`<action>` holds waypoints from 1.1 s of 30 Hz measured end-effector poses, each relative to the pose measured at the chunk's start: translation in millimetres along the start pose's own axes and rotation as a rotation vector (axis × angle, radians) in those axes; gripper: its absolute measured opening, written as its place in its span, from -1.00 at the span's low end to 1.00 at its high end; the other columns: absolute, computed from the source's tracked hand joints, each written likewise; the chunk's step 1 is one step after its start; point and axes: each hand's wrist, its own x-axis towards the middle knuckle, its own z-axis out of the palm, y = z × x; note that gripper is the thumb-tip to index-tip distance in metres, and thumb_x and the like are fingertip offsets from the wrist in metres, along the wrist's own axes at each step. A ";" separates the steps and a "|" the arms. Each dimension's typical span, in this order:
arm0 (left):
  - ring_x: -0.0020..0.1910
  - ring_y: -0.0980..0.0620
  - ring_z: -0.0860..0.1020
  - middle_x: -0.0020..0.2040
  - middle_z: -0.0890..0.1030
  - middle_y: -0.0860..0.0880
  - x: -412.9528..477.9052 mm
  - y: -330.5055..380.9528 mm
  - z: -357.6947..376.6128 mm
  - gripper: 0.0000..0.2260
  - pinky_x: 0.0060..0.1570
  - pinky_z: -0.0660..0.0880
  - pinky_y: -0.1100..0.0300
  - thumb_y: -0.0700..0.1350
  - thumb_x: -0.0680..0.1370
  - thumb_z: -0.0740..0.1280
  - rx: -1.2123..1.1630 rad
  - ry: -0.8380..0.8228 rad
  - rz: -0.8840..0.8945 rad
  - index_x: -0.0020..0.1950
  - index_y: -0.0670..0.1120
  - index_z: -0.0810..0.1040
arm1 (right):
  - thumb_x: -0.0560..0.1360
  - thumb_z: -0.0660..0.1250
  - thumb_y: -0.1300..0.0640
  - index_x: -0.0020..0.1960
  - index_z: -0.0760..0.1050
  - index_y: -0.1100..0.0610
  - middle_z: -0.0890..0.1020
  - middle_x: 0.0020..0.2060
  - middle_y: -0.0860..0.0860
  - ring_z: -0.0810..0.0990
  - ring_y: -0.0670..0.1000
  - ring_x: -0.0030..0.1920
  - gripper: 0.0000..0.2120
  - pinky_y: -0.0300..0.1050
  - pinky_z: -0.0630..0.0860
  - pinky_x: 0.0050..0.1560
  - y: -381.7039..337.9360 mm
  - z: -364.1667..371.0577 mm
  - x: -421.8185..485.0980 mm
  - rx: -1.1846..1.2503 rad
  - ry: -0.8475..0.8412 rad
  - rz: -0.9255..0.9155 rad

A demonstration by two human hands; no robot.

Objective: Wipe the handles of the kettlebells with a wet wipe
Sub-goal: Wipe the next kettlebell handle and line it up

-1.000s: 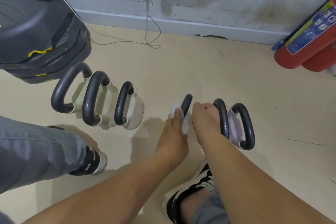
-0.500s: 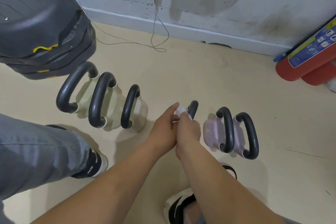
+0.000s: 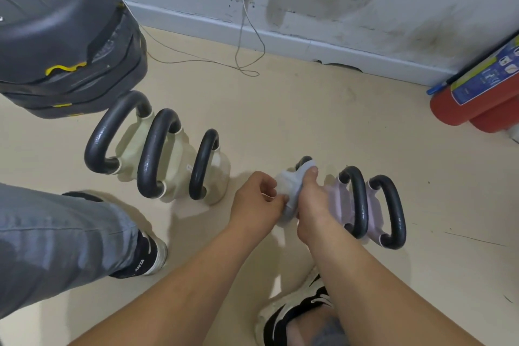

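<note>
Three cream kettlebells [image 3: 179, 174] with black handles stand in a row on the floor at left centre. Three lilac kettlebells [image 3: 341, 202] stand in a row to the right. The leftmost lilac one is mostly hidden by my hands; only the top of its black handle [image 3: 304, 161] shows. A white wet wipe [image 3: 292, 191] is draped over that handle. My right hand [image 3: 311, 199] grips the wipe round the handle. My left hand [image 3: 257, 202] pinches the wipe's left edge with curled fingers.
A stack of dark step platforms [image 3: 61, 36] with a phone on top fills the upper left. A white cable [image 3: 244, 36] trails across the floor by the wall. Red fire extinguishers [image 3: 474, 98] lie at right. My shoes [image 3: 297, 314] and grey trouser leg [image 3: 56, 241] are near.
The wipe has spread further over the handle, and my right hand now wraps it round the handle. My left hand has drawn slightly left, holding the wipe's edge.
</note>
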 end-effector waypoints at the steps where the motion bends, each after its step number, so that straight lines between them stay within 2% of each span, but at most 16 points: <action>1: -0.15 0.09 0.62 -0.12 0.64 0.10 0.5 0.7 0.4 -0.88 -0.10 0.58 0.20 -0.10 0.49 0.46 0.023 -0.010 0.013 -0.07 0.06 0.55 | 0.64 0.11 -0.29 0.06 0.51 0.17 0.65 -0.04 0.10 0.62 0.15 -0.02 -0.48 0.00 0.53 0.07 2.6 -1.4 0.0 -0.105 0.128 -0.070; 3: -0.13 0.07 0.64 -0.16 0.67 0.10 0.5 -0.6 2.7 -0.95 -0.05 0.59 0.16 -0.09 0.52 0.40 0.073 -0.046 0.022 -0.12 0.05 0.61 | 0.60 0.19 -0.25 0.22 0.52 0.17 0.63 0.15 0.09 0.63 0.18 0.09 -0.50 0.00 0.50 0.07 2.9 -7.7 -3.3 -0.226 0.319 -0.212; 4: -0.13 0.06 0.64 -0.18 0.68 0.10 -0.2 -0.7 4.2 -0.93 -0.04 0.60 0.11 -0.09 0.53 0.38 0.062 -0.067 0.017 -0.14 0.05 0.63 | 0.62 0.21 -0.18 0.20 0.51 0.17 0.61 0.15 0.07 0.62 0.18 0.10 -0.57 -0.03 0.47 0.02 1.3 -9.3 -5.2 -0.264 0.341 -0.267; 7: -0.19 0.04 0.65 -0.24 0.70 0.09 -6.9 5.4 4.2 -0.87 -0.06 0.60 0.05 -0.05 0.49 0.35 0.023 -0.135 0.020 -0.18 0.02 0.68 | 0.65 0.15 -0.05 0.20 0.46 0.18 0.58 0.06 0.07 0.61 0.13 0.02 -0.68 -0.14 0.46 -0.11 2.3 1.9 -13.4 -0.342 0.203 -0.244; 10: -0.25 -0.01 0.64 -0.25 0.67 -0.08 -9.9 10.5 -3.1 -0.80 -0.22 0.58 0.23 -0.17 0.52 0.28 -0.077 -0.193 -0.023 -0.16 -0.19 0.69 | 0.57 0.14 -0.03 0.39 0.36 0.14 0.58 0.18 0.09 0.60 0.18 0.16 -0.55 0.12 0.57 0.19 17.7 23.5 -19.9 -0.257 0.084 -0.103; 11: -0.22 -0.03 0.66 -0.21 0.67 -0.10 -8.7 10.0 -6.3 -0.80 -0.18 0.60 0.24 -0.21 0.55 0.27 -0.135 -0.206 -0.079 -0.10 -0.26 0.67 | 0.58 0.16 0.01 0.41 0.34 0.13 0.57 0.21 0.08 0.59 0.18 0.19 -0.57 0.16 0.55 0.23 21.3 29.4 -20.8 -0.249 0.075 -0.099; 13: -0.09 0.00 0.69 -0.11 0.72 0.00 -2.0 2.1 -9.3 -0.85 0.02 0.63 0.13 -0.21 0.55 0.32 -0.212 -0.150 -0.172 0.03 -0.16 0.67 | 0.64 0.16 0.07 0.46 0.28 0.11 0.54 0.25 0.07 0.59 0.17 0.19 -0.59 0.16 0.56 0.24 25.5 35.7 -19.5 -0.169 0.090 -0.093; 15: -0.06 0.05 0.68 -0.12 0.73 0.06 0.0 -8.0 -13.6 -0.81 0.07 0.63 0.08 -0.21 0.54 0.33 -0.170 -0.067 -0.199 0.08 -0.02 0.64 | 0.69 0.11 0.02 0.47 0.26 0.06 0.57 0.22 0.06 0.62 0.12 0.09 -0.63 0.08 0.59 0.12 29.5 36.6 -19.5 -0.032 0.088 -0.090; 18: -0.02 0.03 0.67 -0.09 0.72 0.02 -0.8 -11.7 -18.3 -0.76 0.09 0.61 0.02 -0.24 0.56 0.21 -0.188 -0.013 -0.215 0.07 0.04 0.58 | 0.71 0.04 -0.15 0.38 0.35 0.04 0.61 0.11 0.01 0.58 -0.02 -0.10 -0.62 -0.07 0.49 -0.15 27.3 33.4 -15.7 0.008 0.051 -0.143; 20: -0.05 0.03 0.67 -0.08 0.71 0.00 1.8 -12.8 -18.0 -0.75 0.06 0.62 0.04 -0.26 0.57 0.21 -0.189 -0.012 -0.223 0.08 0.01 0.60 | 0.67 0.07 -0.26 0.24 0.47 0.11 0.64 0.00 0.00 0.61 0.01 -0.09 -0.52 -0.04 0.55 -0.05 13.6 28.5 1.2 0.059 0.029 -0.126; 22: -0.08 0.04 0.66 -0.07 0.71 -0.01 6.3 -13.4 -16.1 -0.75 -0.01 0.61 0.10 -0.27 0.57 0.23 -0.186 -0.011 -0.210 0.08 -0.01 0.63 | 0.61 0.14 -0.35 0.16 0.58 0.15 0.69 -0.06 0.03 0.67 0.08 -0.07 -0.41 -0.01 0.61 0.03 -6.4 20.2 18.4 0.136 -0.072 -0.008; 25: -0.08 0.04 0.66 -0.05 0.70 -0.04 8.7 -11.9 -13.4 -0.77 -0.05 0.58 0.15 -0.26 0.61 0.21 -0.231 -0.014 -0.239 0.10 -0.02 0.60 | 0.47 0.18 -0.53 0.28 0.60 0.08 0.72 0.00 0.05 0.69 0.06 -0.04 -0.24 -0.05 0.59 -0.09 -14.4 8.5 41.6 0.192 -0.193 0.150; 27: -0.08 0.04 0.65 -0.06 0.70 -0.05 9.6 -11.1 -12.8 -0.77 -0.02 0.60 0.11 -0.26 0.61 0.20 -0.243 -0.005 -0.254 0.10 -0.03 0.59 | 0.47 0.16 -0.54 0.31 0.57 0.08 0.68 -0.01 0.01 0.65 0.01 -0.05 -0.22 -0.07 0.54 -0.10 -14.0 6.9 42.2 0.207 -0.235 0.177; 29: -0.10 0.03 0.64 -0.07 0.69 -0.06 8.9 -8.9 -14.4 -0.76 0.00 0.61 0.06 -0.28 0.60 0.19 -0.264 0.016 -0.271 0.10 -0.05 0.60 | 0.55 0.15 -0.45 0.26 0.55 0.14 0.64 -0.06 -0.02 0.62 -0.02 -0.10 -0.31 -0.07 0.48 -0.06 -13.1 9.1 32.8 0.127 -0.156 0.101; 31: -0.12 0.02 0.64 -0.07 0.67 -0.05 8.3 -7.3 -16.5 -0.76 0.00 0.62 0.03 -0.29 0.60 0.20 -0.295 0.037 -0.280 0.12 -0.08 0.60 | 0.65 0.14 -0.28 0.19 0.44 0.13 0.55 -0.14 -0.05 0.51 -0.07 -0.19 -0.53 -0.08 0.38 -0.03 -8.3 14.9 15.7 -0.022 -0.023 -0.073; 33: -0.12 0.01 0.63 -0.04 0.66 -0.05 6.8 -7.0 -19.7 -0.77 0.01 0.62 0.00 -0.30 0.60 0.20 -0.305 0.055 -0.289 0.12 -0.10 0.60 | 0.69 0.16 -0.12 0.32 0.34 0.14 0.58 -0.01 0.01 0.53 -0.01 -0.12 -0.63 -0.10 0.39 -0.02 12.9 24.1 0.8 -0.097 0.031 -0.251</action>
